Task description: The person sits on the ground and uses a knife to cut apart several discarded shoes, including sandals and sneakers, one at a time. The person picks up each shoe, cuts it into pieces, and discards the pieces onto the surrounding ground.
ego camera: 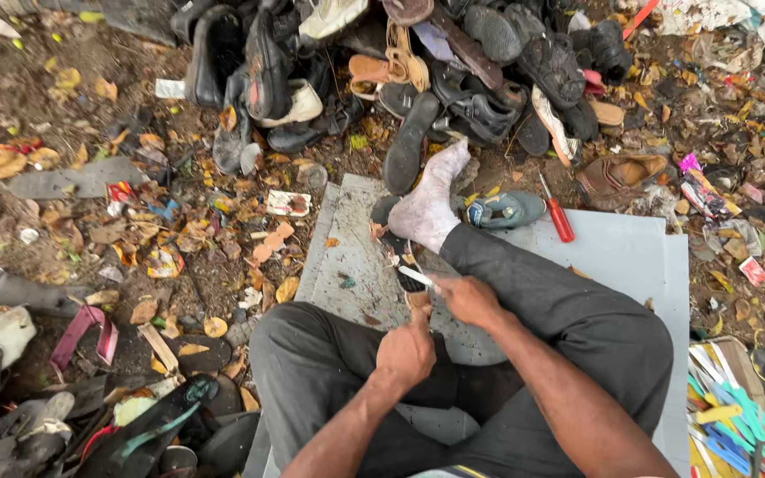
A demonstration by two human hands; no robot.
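I sit cross-legged on a grey board (347, 257) on the ground, in dark trousers, with my dusty foot (431, 199) pressing down on a dark shoe sole (397, 250). My left hand (406, 351) grips the near end of that sole. My right hand (469, 298) is closed on a small blade tool (415, 275) with a pale handle, its tip against the sole's edge. A blue-grey shoe piece (505, 210) and a red-handled screwdriver (559, 215) lie just beyond my leg on the board.
A heap of worn black shoes and sandals (418, 71) lies ahead. Dry leaves and litter cover the dirt at left (179, 239). Soles and scraps pile at lower left (90, 416). A box of coloured straps (728, 416) sits at lower right.
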